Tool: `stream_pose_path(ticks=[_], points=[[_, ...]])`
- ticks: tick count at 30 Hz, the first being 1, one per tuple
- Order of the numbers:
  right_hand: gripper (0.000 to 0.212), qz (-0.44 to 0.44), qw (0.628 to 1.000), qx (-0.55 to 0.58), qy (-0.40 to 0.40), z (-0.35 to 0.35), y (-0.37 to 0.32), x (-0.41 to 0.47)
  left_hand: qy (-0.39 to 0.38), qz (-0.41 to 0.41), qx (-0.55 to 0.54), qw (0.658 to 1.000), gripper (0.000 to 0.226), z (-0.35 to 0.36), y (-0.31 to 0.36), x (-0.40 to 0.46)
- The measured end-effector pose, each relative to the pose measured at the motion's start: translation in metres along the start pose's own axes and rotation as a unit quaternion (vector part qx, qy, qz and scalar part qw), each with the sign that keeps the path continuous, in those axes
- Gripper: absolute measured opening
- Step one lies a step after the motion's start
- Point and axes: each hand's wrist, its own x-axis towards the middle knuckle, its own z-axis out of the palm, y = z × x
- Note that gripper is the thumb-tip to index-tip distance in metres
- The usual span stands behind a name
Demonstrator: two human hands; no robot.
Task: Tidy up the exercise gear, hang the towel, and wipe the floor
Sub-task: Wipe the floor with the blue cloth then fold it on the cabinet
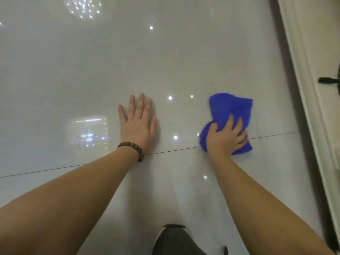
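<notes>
A blue cloth lies bunched on the glossy pale tiled floor, right of centre. My right hand grips the cloth's near part with curled fingers and presses it onto the tiles across a grout line. My left hand rests flat on the floor to the cloth's left, fingers straight and spread, with a beaded bracelet on the wrist.
A cream baseboard or door frame runs along the right edge, with a dark strip beside it. A black object pokes in at the right. My grey-clad knee is at the bottom centre. Ceiling lights reflect in the tiles.
</notes>
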Motion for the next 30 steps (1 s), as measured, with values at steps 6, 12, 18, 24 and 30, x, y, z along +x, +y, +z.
stream_pose_path(ticks=[6, 12, 18, 24, 30], points=[[0.058, -0.482, 0.871, -0.029, -0.093, 0.003, 0.018, -0.002, -0.023, 0.027, 0.078, 0.996, 0.06, 0.006, -0.002, 0.03], [0.063, 0.176, 0.984, -0.006, 0.001, -0.023, 0.064, 0.122, -0.013, 0.036, 0.088, 0.995, 0.062, 0.008, -0.003, 0.031], [0.059, -0.366, 0.926, -0.023, -0.093, 0.016, -0.032, 0.025, -0.015, 0.034, 0.082, 0.996, 0.063, 0.007, -0.004, 0.031], [0.058, -0.034, 0.999, 0.011, -0.024, -0.001, -0.007, 0.161, -0.019, 0.032, 0.085, 0.996, 0.063, 0.007, -0.004, 0.032], [0.065, -0.189, 0.974, -0.003, -0.125, 0.021, -0.143, 0.093, -0.025, 0.035, 0.078, 0.996, 0.063, 0.007, -0.005, 0.033]])
